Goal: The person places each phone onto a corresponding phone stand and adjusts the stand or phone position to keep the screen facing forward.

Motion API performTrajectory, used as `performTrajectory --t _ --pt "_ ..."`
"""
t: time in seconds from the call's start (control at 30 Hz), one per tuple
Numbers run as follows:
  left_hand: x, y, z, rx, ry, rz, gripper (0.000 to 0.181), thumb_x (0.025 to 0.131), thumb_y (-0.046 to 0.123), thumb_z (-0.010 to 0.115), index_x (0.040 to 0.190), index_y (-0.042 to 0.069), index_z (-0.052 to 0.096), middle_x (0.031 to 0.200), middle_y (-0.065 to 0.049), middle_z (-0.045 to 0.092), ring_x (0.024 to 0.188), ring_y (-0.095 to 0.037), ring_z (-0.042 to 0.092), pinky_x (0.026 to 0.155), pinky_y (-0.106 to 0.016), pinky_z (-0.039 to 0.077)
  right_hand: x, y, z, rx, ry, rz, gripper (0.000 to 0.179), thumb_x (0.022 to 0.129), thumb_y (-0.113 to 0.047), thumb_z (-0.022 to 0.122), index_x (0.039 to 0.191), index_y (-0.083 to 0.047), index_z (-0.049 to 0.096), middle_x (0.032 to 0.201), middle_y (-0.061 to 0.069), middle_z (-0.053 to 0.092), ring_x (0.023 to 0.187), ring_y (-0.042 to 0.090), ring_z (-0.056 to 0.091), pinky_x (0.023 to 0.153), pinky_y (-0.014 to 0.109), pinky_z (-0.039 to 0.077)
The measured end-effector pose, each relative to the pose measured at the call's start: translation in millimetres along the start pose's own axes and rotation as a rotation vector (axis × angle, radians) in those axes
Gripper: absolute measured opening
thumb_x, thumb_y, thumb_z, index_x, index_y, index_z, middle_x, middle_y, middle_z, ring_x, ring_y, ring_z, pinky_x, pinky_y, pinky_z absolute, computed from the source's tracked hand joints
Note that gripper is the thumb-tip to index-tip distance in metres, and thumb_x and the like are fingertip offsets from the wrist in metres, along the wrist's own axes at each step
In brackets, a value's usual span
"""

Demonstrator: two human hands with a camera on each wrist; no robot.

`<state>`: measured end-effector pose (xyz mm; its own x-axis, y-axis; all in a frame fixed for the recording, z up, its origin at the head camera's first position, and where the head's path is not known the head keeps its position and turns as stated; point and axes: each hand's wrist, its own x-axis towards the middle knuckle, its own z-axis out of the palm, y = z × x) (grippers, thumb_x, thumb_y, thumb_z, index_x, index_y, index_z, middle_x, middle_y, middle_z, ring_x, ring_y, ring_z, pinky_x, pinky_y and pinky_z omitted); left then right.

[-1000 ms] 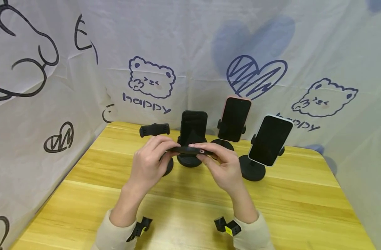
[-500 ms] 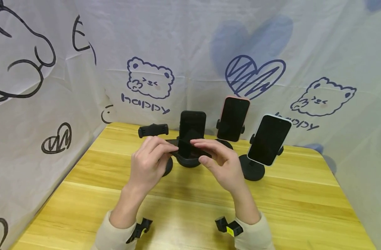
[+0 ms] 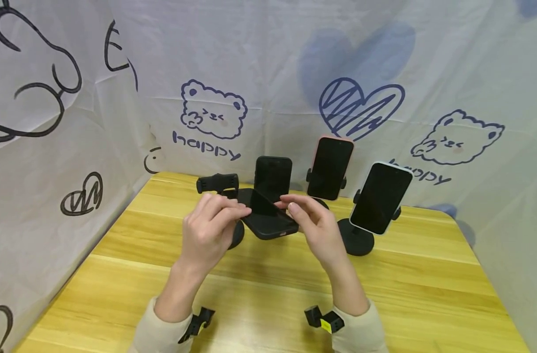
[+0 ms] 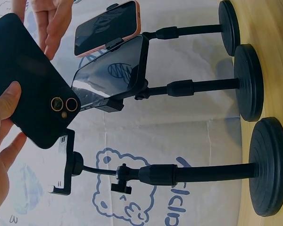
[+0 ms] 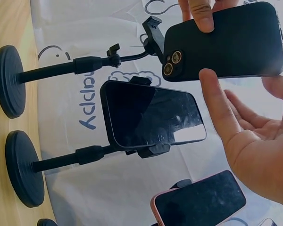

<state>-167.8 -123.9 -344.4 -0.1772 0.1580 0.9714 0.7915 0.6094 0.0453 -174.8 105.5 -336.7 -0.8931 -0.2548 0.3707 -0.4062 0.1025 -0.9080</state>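
A black phone (image 3: 268, 225) is held in the air above the table, tilted with its dark screen facing the head camera. My left hand (image 3: 208, 223) pinches its left edge, the thumb on the back in the left wrist view. Two gold-ringed lenses mark the back of the phone (image 5: 236, 42) in the right wrist view. At the opposite edge, my right hand (image 3: 314, 228) has its fingers fairly straight, with a fingertip right at the rim. Behind the left hand stands a phone stand with a vacant clamp (image 3: 217, 183), its round base partly hidden in the head view.
Three more stands bear phones: a black phone (image 3: 273, 174) behind the held one, a pink-edged phone (image 3: 330, 169) to its right, and a white-edged phone (image 3: 380, 198) farther right. They stand on a wooden table (image 3: 268, 294) before a printed cloth backdrop (image 3: 281, 63).
The phone has turned from edge-on to showing its screen, its near edge dropping lower. My right fingers have loosened from its right end, while my left hand keeps its pinch.
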Motion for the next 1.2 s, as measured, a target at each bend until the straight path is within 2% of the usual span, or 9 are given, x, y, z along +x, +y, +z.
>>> performTrajectory --t 0.17,0.3,0.4,0.57,0.7,0.87,1.03,1.2 --pt "3.0 2.2 1.4 -0.013 0.030 0.057 0.019 0.098 -0.004 0.066 0.091 0.008 0.079 0.085 -0.006 0.069 0.081 -0.026 0.067 0.070 -0.033 0.060 0.5 -1 -2 -0.044 -0.010 0.084 0.031 0.108 -0.021 0.057 0.130 -0.002 0.069 0.128 0.013 0.070 0.123 0.028 0.064 0.103 0.039 0.054" --pt "4.6 3.3 2.4 -0.028 0.052 0.089 0.018 0.099 -0.002 0.066 0.089 0.007 0.078 0.085 -0.007 0.070 0.082 -0.028 0.069 0.078 -0.037 0.061 0.5 -2 -3 -0.014 -0.051 0.112 0.034 0.109 -0.023 0.057 0.132 -0.001 0.070 0.136 0.013 0.067 0.128 0.029 0.061 0.110 0.050 0.050" --pt "4.9 3.4 3.0 -0.037 0.060 0.109 0.018 0.098 -0.004 0.067 0.088 0.006 0.078 0.086 -0.008 0.071 0.083 -0.029 0.070 0.083 -0.040 0.062 -0.2 -3 -3 0.033 -0.084 0.124 0.035 0.108 -0.019 0.058 0.134 0.002 0.068 0.136 0.016 0.067 0.125 0.028 0.063 0.108 0.046 0.051" --pt "3.6 4.2 2.9 -0.046 0.035 0.117 0.019 0.098 -0.004 0.067 0.088 0.007 0.079 0.088 -0.008 0.071 0.088 -0.030 0.070 0.091 -0.040 0.060 -1.2 -4 -2 0.120 -0.107 0.159 0.037 0.104 -0.008 0.063 0.138 0.005 0.063 0.125 0.021 0.069 0.103 0.021 0.073 0.092 0.032 0.060" --pt "2.6 4.6 3.3 -0.059 0.025 0.118 0.019 0.099 -0.002 0.067 0.087 0.006 0.079 0.088 -0.008 0.071 0.091 -0.031 0.071 0.092 -0.042 0.060 -1.6 -5 0 0.142 -0.072 0.183 0.040 0.100 -0.004 0.068 0.139 0.004 0.062 0.117 0.022 0.071 0.095 0.017 0.074 0.089 0.030 0.061" --pt "2.6 4.9 3.6 -0.070 0.025 0.113 0.020 0.100 -0.002 0.066 0.087 0.006 0.079 0.089 -0.008 0.072 0.091 -0.032 0.071 0.092 -0.042 0.061 -2.3 -6 1 0.165 -0.026 0.200 0.040 0.099 -0.001 0.069 0.138 0.004 0.063 0.116 0.020 0.071 0.097 0.016 0.074 0.091 0.030 0.060" --pt "4.2 7.0 3.6 -0.066 0.023 0.097 0.022 0.096 -0.009 0.063 0.088 0.004 0.078 0.093 -0.010 0.073 0.094 -0.032 0.072 0.090 -0.037 0.061 -2.9 -6 3 0.204 0.017 0.176 0.040 0.098 0.003 0.069 0.137 0.006 0.063 0.113 0.018 0.070 0.095 0.016 0.073 0.092 0.031 0.060" --pt "6.2 11.2 5.5 -0.064 0.026 0.053 0.022 0.090 -0.014 0.063 0.091 0.003 0.077 0.104 -0.014 0.072 0.103 -0.034 0.071 0.097 -0.036 0.058 -3.2 -6 5 0.252 0.073 0.149 0.039 0.097 0.007 0.067 0.137 0.008 0.063 0.112 0.015 0.070 0.095 0.015 0.072 0.091 0.032 0.060"
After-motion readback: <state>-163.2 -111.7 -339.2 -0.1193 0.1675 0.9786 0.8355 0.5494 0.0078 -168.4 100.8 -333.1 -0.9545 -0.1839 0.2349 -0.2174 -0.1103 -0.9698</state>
